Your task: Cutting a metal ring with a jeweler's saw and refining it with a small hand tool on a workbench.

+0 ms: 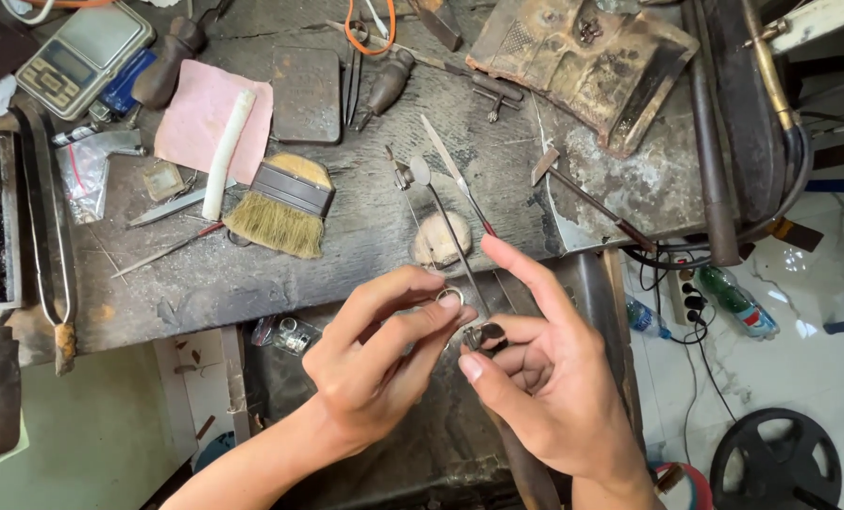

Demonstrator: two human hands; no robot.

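Worn workbench [252, 274]: left hand [375, 364] pinches ring [449, 297], right hand [535, 378] pinches saw frame [450, 236], both just below brush [285, 203].

Cluttered desk [252, 274]
A brush [285, 206] beside a pink cloth [195, 113]; a scale [82, 57] far left; bottles [738, 302] on the floor.

Even, soft daylight; sharp focus, slight wide-angle bending at edges.

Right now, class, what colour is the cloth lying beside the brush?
Pink cloth, left of the brush; head view.
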